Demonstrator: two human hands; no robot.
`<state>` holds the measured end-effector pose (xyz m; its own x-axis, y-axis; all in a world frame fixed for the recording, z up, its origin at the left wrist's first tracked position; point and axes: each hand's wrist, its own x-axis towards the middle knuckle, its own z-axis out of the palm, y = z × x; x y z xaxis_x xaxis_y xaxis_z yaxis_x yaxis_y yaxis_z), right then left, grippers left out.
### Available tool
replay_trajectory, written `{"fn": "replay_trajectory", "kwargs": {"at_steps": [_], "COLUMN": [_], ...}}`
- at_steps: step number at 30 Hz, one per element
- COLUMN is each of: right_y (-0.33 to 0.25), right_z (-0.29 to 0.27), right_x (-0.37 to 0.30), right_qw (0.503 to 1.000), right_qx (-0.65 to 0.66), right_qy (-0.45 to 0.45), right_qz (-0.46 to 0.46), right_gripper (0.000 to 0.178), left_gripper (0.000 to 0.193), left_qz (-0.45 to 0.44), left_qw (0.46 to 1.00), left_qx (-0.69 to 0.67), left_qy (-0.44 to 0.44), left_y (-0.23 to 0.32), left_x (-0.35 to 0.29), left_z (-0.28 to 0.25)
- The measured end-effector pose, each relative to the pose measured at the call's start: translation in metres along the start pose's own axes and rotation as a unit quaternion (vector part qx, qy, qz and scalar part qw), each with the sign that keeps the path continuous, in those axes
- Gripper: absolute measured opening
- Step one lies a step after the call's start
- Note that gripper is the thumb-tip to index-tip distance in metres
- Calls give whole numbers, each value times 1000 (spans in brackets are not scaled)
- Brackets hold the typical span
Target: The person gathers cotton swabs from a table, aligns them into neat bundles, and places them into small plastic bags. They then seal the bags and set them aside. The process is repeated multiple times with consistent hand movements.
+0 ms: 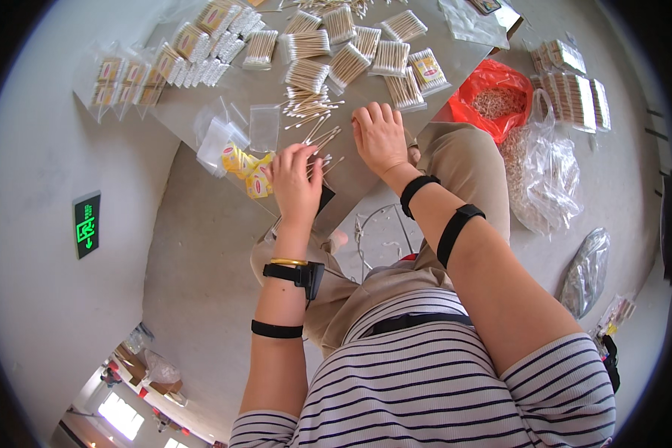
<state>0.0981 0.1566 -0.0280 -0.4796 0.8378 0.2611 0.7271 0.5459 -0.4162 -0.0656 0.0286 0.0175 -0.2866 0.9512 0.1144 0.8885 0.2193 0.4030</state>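
Loose cotton swabs [322,137] lie in a trail on the grey table [362,170] just in front of me. My left hand [294,179] is bent over the near end of that trail, with swabs showing between its thumb and fingers. Just left of it are small yellow printed cards [258,184] and clear zip bags [264,128]. My right hand [381,136] rests by the table's right edge, its fingers curled down; whatever they hold is hidden. Beyond both hands lie packed bags of swabs [306,45] and a loose heap of swabs [305,102].
Stacked swab packs [194,43] fill the table's far left. On the right, a red bag [488,75] and a clear bag [543,175] hold pale sticks, with more swab packs [575,98] behind. Under the table is a wire-framed stool [384,235]. A green exit sign [87,224] hangs on the left wall.
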Motion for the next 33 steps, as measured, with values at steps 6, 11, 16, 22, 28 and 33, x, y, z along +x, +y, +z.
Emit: {"fn": "replay_trajectory", "kwargs": {"at_steps": [6, 11, 16, 22, 28, 33], "right_y": [-1, -1, 0, 0, 0, 0], "right_z": [-1, 0, 1, 1, 0, 1], "right_x": [1, 1, 0, 0, 0, 0], "right_qw": [1000, 1000, 1000, 1000, 1000, 1000], "right_qx": [9, 9, 14, 3, -3, 3], "right_qy": [-11, -9, -2, -18, -12, -12], "right_qz": [0, 3, 0, 1, -2, -3], "right_gripper": [10, 10, 8, 10, 9, 9], "left_gripper": [90, 90, 89, 68, 24, 9], "left_qz": [4, -9, -21, -56, -79, -73], "left_qw": [991, 990, 990, 996, 993, 995], "left_qx": [82, 118, 122, 29, 24, 21], "left_qy": [-104, -81, -65, 56, 84, 58], "left_y": [11, 19, 21, 17, 2, -4], "left_x": [-30, -30, -26, -38, -38, -16], "left_z": [32, 38, 36, 11, 11, 8]}}
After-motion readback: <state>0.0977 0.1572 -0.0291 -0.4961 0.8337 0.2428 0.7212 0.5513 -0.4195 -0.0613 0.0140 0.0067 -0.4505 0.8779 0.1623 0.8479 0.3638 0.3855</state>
